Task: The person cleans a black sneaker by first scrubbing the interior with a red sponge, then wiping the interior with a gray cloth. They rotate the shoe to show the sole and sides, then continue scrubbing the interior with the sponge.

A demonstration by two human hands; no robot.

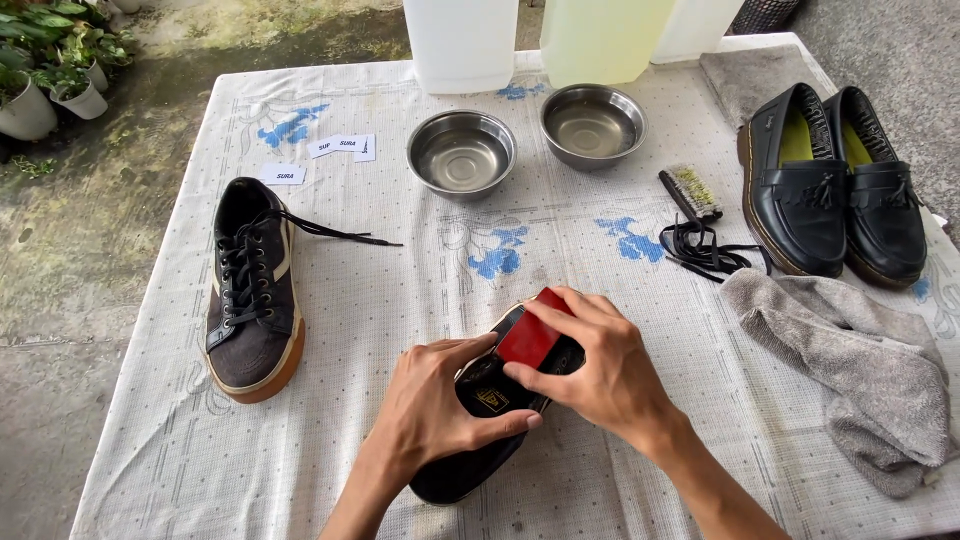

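Outdoor setting: table draped in a white cloth (400, 300) with a fine dotted weave and faded blue floral prints, standing on grey, stained concrete. Nearest the camera, at the front centre of the cloth, lies a dark sneaker (470, 440) with its laces out, toe toward the camera, the opening showing a black insole with a small printed label. Left hand (435, 405) clasps the shoe from its left side, fingers curled over the upper, thumb across the opening. Right hand (600, 375) presses a flat red rectangular block (530, 335) against the heel end, fingers closed around it. To the right lies a crumpled grey terry towel (860, 370), soft and looped in texture. To the left, apart from the hands, rests the matching sneaker (250, 290): dark suede-like upper, pale side stripe, tan rubber sole, black laces trailing onto the cloth. Mid-table right holds a loose heap of black laces (705, 255) just beside a small black-handled brush (690, 192) with pale bristles. Further right stands a pair of glossy black tasselled loafers (830, 190) with yellow-green insoles. Behind centre sit two round polished steel bowls (462, 155), side by side. Small white paper labels (320, 158) lie at left rear. At the far edge stand translucent plastic jugs (600, 35), one holding yellowish liquid, and a folded grey cloth (745, 78). Potted plants (55, 60) occupy the ground at top left.
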